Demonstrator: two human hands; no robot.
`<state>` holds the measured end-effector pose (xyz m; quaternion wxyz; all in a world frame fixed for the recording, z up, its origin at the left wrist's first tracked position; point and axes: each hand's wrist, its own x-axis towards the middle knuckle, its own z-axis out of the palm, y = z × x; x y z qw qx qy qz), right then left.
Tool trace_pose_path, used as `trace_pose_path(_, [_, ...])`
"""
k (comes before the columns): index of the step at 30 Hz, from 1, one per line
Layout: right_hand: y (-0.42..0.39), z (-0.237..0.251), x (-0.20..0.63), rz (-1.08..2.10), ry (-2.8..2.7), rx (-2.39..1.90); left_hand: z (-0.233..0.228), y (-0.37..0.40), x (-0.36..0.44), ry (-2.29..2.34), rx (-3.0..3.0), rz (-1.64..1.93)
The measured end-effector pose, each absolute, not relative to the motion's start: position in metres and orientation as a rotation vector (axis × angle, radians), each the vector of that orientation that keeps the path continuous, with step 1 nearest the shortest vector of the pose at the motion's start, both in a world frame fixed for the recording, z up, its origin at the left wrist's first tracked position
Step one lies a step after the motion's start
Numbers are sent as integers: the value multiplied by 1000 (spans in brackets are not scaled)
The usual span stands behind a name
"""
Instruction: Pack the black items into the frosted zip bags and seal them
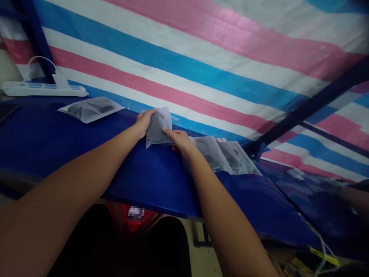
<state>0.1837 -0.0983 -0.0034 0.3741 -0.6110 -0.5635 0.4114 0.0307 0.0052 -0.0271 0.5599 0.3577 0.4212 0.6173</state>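
Between my two hands is a frosted plastic bag (157, 126) with a dark flat item inside, tilted up above the blue table. My left hand (145, 122) grips its left edge, fingers behind it. On the right side, my right hand (181, 141) pinches the bag with the thumb on its front. Several similar frosted bags (211, 154) with dark contents lie overlapping just right of my right hand. Another frosted bag (91, 109) with dark items lies apart on the left. What exactly the bags contain cannot be made out.
A white power strip (46, 89) with a cable sits at the back left. Striped plastic sheeting (184, 65) hangs behind the blue table (161, 184). A dark blue frame bar (311, 102) slants at the right. Below are a red stool (135, 223) and pale cables (323, 246).
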Motion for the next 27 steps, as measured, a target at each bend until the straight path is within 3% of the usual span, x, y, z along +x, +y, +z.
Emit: trace_pose_path(27, [-87,-11,191,1076,-1277,-1521,-25,-7,32,931,1133,1161])
